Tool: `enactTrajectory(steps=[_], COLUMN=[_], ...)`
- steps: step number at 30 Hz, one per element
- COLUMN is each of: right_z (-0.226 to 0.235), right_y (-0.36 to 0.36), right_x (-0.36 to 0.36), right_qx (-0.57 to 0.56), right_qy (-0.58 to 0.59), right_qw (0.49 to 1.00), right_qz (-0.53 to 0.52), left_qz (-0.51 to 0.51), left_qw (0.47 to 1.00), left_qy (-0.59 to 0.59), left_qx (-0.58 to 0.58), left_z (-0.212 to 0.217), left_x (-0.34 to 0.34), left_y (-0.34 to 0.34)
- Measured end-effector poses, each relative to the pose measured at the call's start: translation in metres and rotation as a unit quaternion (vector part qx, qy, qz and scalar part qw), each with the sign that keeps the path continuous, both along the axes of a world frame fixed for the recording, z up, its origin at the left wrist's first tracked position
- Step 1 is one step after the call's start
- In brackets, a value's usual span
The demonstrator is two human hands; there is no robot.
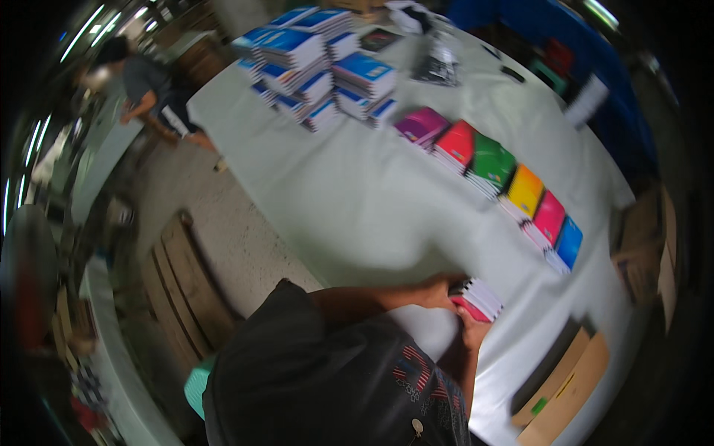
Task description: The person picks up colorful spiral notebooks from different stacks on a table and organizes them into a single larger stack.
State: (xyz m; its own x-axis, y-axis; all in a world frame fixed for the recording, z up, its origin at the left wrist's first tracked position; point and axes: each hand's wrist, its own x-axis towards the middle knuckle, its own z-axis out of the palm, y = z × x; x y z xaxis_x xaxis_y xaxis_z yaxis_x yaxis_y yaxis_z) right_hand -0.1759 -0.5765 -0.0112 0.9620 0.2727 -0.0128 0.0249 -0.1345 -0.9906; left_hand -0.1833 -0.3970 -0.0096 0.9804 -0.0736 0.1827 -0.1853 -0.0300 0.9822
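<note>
Head view, tilted and blurry w/ fisheye bend: person in a black shirt leans over a long white table. Both hands are at a small stack of spiral notebooks near the table's near edge, pink cover lowest, white page edges showing. Left hand comes in along the forearm and rests on the stack's left end; fingers look curled on it, but blur hides how firmly they close. Right hand comes up from below, thumb pressed to the stack's near edge, clamping it w/ the other hand.

Step in hand, as I judge it: squaring up or gripping this stack between both hands, approx. mid-handling, stack still flat on the table.

Further along the table runs a row of colored notebook stacks: purple, red, green, yellow, pink, blue, side by side. Blue-covered piles sit well apart at the far end. Flat cardboard boxes lie beside the table at right. Another person stands far left.

Next move prob. calls for even pressure from both sides so loose covers don't fan out, and a lift that keeps the spirals aligned.
</note>
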Motion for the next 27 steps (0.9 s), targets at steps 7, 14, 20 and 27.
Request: enactTrajectory(steps=[7,14,20,27], right_z=[0.027,0.028,0.028,0.030], right_y=[0.010,0.013,0.019,-0.017], right_x=[-0.008,-0.006,-0.009,0.007], right_qx=[0.028,0.074,0.063,-0.007], right_qy=[-0.001,-0.025,-0.030,-0.101], right_qw=[1.000,0.997,0.997,0.992], right_qz=[-0.010,0.020,0.038,0.071], left_qz=[-0.026,-0.060,-0.051,-0.050], left_qw=[0.995,0.995,0.995,0.997], left_qy=[-0.029,-0.011,-0.002,-0.005], left_qx=[0.096,0.074,0.084,0.055], left_z=[0.008,0.014,0.012,0.018], left_x=[-0.006,-0.007,-0.014,0.000], left_y=[0.004,0.006,0.013,-0.008])
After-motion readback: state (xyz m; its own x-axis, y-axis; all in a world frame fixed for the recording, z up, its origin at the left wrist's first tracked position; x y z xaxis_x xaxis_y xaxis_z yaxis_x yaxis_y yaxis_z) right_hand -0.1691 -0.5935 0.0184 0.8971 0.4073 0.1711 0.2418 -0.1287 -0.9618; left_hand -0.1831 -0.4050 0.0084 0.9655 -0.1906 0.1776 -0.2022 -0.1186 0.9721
